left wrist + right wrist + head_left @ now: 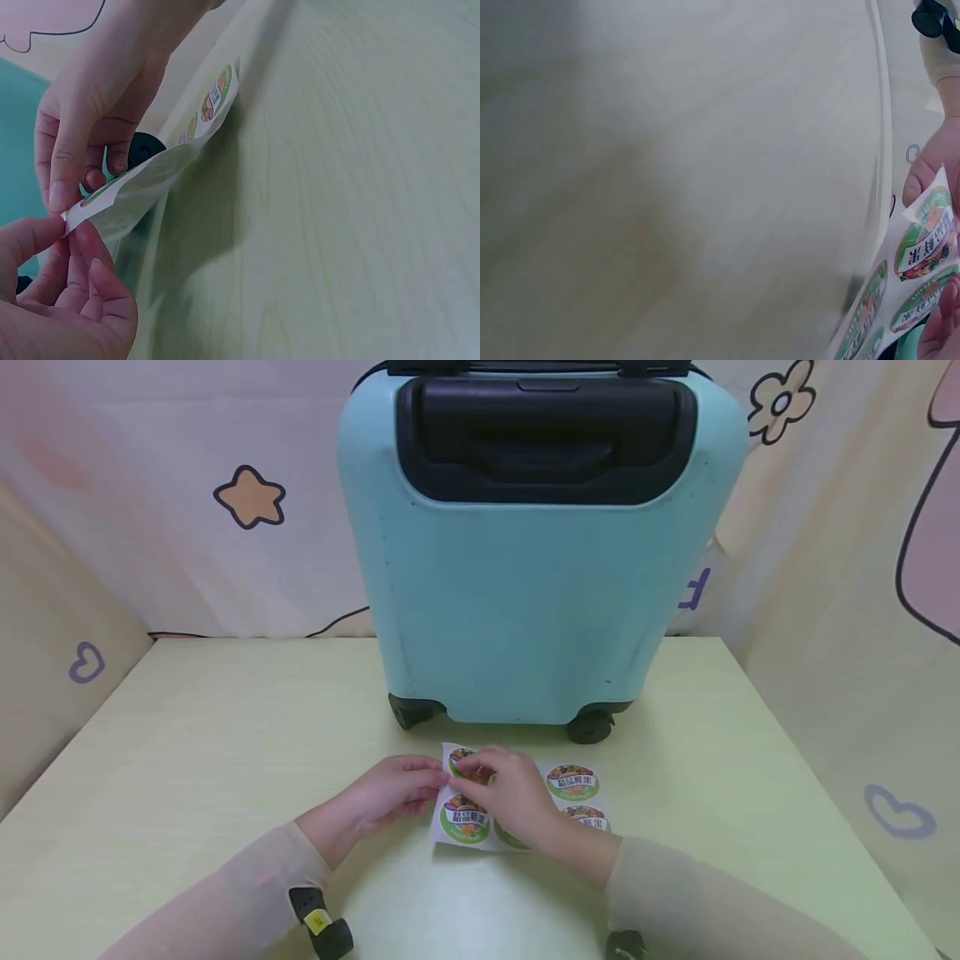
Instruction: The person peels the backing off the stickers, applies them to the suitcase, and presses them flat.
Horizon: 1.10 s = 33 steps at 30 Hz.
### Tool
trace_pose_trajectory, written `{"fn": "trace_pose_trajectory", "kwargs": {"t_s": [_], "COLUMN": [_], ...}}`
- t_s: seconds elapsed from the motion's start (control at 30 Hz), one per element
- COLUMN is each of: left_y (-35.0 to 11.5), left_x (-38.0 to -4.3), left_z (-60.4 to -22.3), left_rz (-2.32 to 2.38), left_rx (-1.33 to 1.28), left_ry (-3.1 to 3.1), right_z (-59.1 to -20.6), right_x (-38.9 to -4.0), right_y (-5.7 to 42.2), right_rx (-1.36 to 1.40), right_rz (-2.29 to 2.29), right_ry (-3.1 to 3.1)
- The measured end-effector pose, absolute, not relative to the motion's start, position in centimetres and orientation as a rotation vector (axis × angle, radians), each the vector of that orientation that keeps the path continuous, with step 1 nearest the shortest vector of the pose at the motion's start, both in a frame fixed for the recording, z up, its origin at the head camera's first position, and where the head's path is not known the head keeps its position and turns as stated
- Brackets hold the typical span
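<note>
A white sheet of round fruit stickers (487, 844) lies under both hands, its left side lifted off the table. My left hand (397, 793) pinches the sheet's left edge between thumb and fingers. Close beside it, my right hand (517, 793) reaches over the sheet, thumb and forefinger pinching the same edge by the upper-left sticker (459, 760). The left wrist view has the raised sheet (180, 154) edge-on, with the fingertips of both hands meeting at its near corner. Green-rimmed stickers (924, 240) show in the right wrist view. My right palm and forearm hide the sheet's middle.
A light blue suitcase (525, 602) with a black handle recess stands on wheels (590, 725) right behind the sheet. The pale wooden table (225, 718) extends to both sides, with patterned cloth (187, 443) hanging around it. A thin black cable (337, 620) runs along the back edge.
</note>
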State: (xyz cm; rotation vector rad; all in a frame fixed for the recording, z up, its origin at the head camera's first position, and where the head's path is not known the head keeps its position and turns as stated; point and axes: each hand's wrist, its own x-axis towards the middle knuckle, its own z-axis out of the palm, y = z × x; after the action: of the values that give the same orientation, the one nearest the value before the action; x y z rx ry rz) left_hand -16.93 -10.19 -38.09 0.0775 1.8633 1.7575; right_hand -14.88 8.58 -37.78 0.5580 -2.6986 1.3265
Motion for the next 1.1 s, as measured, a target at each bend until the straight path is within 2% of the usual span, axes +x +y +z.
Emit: {"fn": "trace_pose_trajectory", "kwargs": {"t_s": [0.6,1.1], "left_y": [-10.1,-10.15], "left_x": [-16.64,-16.61], "left_z": [-38.13,-38.1], "left_rz": [1.762,1.677], "left_rx": [0.124,-0.056], "left_ry": [1.81,2.024], "right_z": [-37.82,-37.93], "right_x": [-14.74,-14.97], "right_y": [8.68,9.03], "right_rx": [0.383,0.268], "right_rz": [1.585,1.643], "right_ry": [-2.723,-2.749]}}
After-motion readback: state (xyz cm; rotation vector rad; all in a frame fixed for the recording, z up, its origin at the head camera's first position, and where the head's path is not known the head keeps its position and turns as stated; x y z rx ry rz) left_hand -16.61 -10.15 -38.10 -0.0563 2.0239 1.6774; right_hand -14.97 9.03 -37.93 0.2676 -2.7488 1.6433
